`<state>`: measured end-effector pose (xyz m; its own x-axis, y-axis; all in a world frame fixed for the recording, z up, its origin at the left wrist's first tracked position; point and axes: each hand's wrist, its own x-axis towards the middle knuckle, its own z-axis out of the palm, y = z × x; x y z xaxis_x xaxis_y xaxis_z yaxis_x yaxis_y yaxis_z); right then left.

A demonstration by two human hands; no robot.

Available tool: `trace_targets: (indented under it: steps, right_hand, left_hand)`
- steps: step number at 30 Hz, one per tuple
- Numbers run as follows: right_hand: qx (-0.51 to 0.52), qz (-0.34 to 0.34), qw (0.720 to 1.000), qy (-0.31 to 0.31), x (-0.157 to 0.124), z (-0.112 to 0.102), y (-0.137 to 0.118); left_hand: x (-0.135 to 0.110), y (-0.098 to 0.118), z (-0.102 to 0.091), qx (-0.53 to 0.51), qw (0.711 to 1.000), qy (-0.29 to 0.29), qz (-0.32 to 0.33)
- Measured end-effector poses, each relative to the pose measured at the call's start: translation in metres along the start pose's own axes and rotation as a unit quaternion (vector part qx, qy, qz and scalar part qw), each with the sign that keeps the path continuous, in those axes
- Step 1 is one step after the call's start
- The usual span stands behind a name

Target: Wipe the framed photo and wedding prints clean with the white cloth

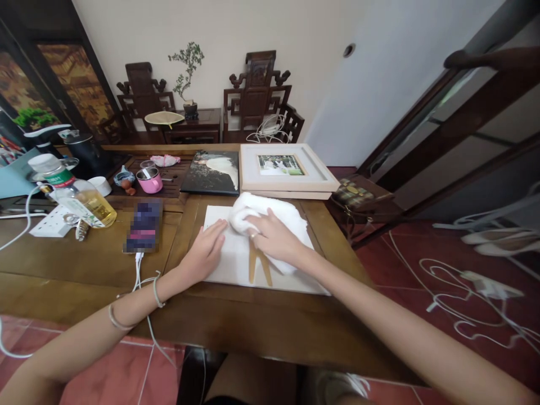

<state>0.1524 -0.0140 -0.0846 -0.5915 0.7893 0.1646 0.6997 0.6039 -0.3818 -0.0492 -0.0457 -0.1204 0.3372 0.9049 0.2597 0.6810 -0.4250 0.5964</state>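
Note:
A white cloth [282, 221] lies bunched over the upper right of a flat white board [230, 264] on the table. My right hand [274, 235] presses down on it, fingers curled into a fold. My left hand [208, 247] rests on the board's left side, fingers stretched out and close together, holding nothing. Below the cloth, two tan strips [258, 265] spread in a narrow V on the board; their upper ends are hidden.
Behind the board are a light-framed picture [291, 183] and a dark picture panel [211, 171]. To the left lie a phone [144, 225] on a charging cable, a pink cup [149, 181], a bottle [80, 194] and a power strip [50, 220]. Cables trail over the red floor.

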Motion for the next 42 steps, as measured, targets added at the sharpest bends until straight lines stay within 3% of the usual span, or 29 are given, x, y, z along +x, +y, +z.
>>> trace_targets:
  steps: [2, 5, 9, 13, 18, 20, 23, 25, 28, 34, 37, 39, 42]
  right_hand:
    - [0.003, -0.049, 0.999, -0.017, 0.006, 0.005, -0.007]
    - [0.040, -0.151, 0.986, -0.055, -0.008, 0.004, -0.023]
    - [0.115, -0.204, 0.965, -0.117, -0.050, -0.014, -0.036]
    - [0.139, -0.133, 0.976, -0.107, -0.096, -0.028, -0.016]
    - [0.111, 0.058, 0.991, 0.045, -0.129, -0.021, 0.043]
    - [0.120, 0.094, 0.985, 0.087, -0.130, -0.019, 0.057]
    - [0.145, 0.089, 0.980, 0.102, -0.124, -0.019, 0.061]
    - [0.160, 0.084, 0.978, 0.109, -0.118, -0.019, 0.058]
    - [0.175, 0.083, 0.973, 0.126, -0.113, -0.016, 0.053]
    - [0.130, 0.100, 0.968, 0.191, -0.105, -0.010, 0.050]
    - [0.095, 0.088, 0.965, 0.226, -0.092, -0.013, 0.034]
    - [0.068, 0.036, 0.973, 0.217, -0.082, -0.015, 0.014]
    - [0.002, -0.081, 0.986, 0.146, -0.072, -0.010, -0.021]
  left_hand:
    - [0.002, 0.002, -0.003, -0.053, 0.997, 0.054, -0.016]
    - [0.004, 0.003, -0.005, -0.106, 0.987, 0.112, -0.037]
    - [0.005, -0.001, -0.004, -0.103, 0.987, 0.109, -0.050]
    - [0.003, -0.008, 0.000, -0.023, 0.997, 0.071, -0.036]
    - [0.000, -0.007, 0.000, 0.105, 0.986, 0.044, -0.119]
    - [0.001, -0.005, -0.003, 0.085, 0.985, 0.043, -0.145]
    - [0.006, -0.007, -0.007, -0.031, 0.983, 0.070, -0.166]
    - [0.010, -0.010, -0.010, -0.160, 0.965, 0.095, -0.182]
    - [0.015, -0.010, -0.015, -0.324, 0.911, 0.130, -0.221]
    - [0.015, 0.008, -0.021, -0.531, 0.803, 0.131, -0.236]
    - [0.015, 0.018, -0.026, -0.578, 0.771, 0.131, -0.234]
    - [0.015, 0.027, -0.031, -0.592, 0.760, 0.138, -0.230]
    - [0.013, 0.050, -0.045, -0.605, 0.751, 0.142, -0.226]
